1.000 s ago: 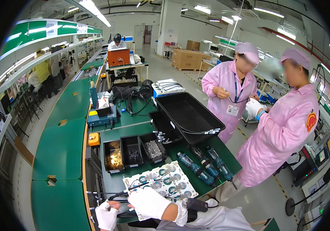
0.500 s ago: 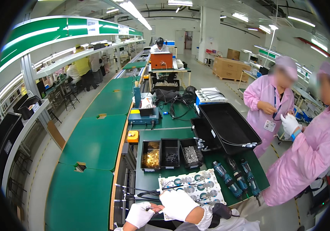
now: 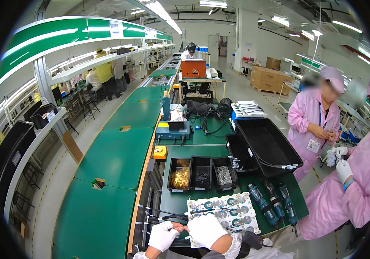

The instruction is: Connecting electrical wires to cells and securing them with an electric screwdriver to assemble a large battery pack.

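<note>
My left hand [image 3: 162,235], in a white glove with bare fingertips, is closed in a pinch by the lower left corner of a white panel [image 3: 250,219]. Its fingertips meet those of my gloved right hand [image 3: 207,231], which reaches across that corner with its fingers curled. Whatever lies between the fingertips is too small or hidden to make out. Round metallic discs sit in rows on the panel. Black cables [image 3: 166,218] with pale ends run from its left side over the table edge, just above my left hand.
Bins of gold-coloured parts [image 3: 179,178], black parts [image 3: 202,177] and silver parts [image 3: 224,175] stand behind the panel. Blue power screwdrivers [image 3: 263,205] lie to its right, below a large black tray [image 3: 269,144]. Two people in pink [image 3: 316,112] stand at the right; a green conveyor line [image 3: 111,164] runs left.
The whole scene has shifted slightly rightward in view. My hands remain pinched together at the panel's corner. The nearer person in pink has lowered their gloved hands.
</note>
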The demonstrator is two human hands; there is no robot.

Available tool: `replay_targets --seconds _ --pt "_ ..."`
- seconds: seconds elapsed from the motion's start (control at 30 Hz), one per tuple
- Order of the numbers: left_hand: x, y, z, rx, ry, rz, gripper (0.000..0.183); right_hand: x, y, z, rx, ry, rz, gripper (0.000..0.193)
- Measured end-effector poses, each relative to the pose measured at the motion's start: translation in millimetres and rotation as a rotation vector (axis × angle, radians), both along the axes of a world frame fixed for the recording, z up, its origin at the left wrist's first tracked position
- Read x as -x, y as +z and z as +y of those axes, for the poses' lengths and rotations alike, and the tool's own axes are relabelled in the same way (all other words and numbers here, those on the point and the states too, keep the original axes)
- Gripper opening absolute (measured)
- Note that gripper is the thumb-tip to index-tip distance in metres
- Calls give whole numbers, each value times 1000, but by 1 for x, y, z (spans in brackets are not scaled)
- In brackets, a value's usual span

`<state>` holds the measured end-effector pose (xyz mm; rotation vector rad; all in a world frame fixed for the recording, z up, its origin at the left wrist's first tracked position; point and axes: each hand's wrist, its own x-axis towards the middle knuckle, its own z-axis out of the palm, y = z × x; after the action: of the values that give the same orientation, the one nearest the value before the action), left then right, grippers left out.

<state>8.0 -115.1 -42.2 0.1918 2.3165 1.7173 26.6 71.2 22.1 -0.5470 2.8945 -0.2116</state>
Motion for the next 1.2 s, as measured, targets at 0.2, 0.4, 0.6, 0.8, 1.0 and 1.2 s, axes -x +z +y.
replay_targets --seconds 0.2,0.4,0.6,0.8,1.0,1.2 --pt "0 4 3 -90 20 -74 18 -12 -16 3 43 90 290 18" --pt "-3 9 5 -188 15 -46 19 -13 -6 18 186 128 370 13" --pt "-11 13 8 -476 60 30 22 -24 17 21 743 69 550 24" --pt "-7 10 15 -643 1 61 24 -27 11 19 989 27 526 30" --pt "8 19 6 -675 -211 -169 27 -27 2 21 1052 -19 550 30" --pt "10 58 3 -254 -232 -146 25 -28 9 26 511 155 780 32"
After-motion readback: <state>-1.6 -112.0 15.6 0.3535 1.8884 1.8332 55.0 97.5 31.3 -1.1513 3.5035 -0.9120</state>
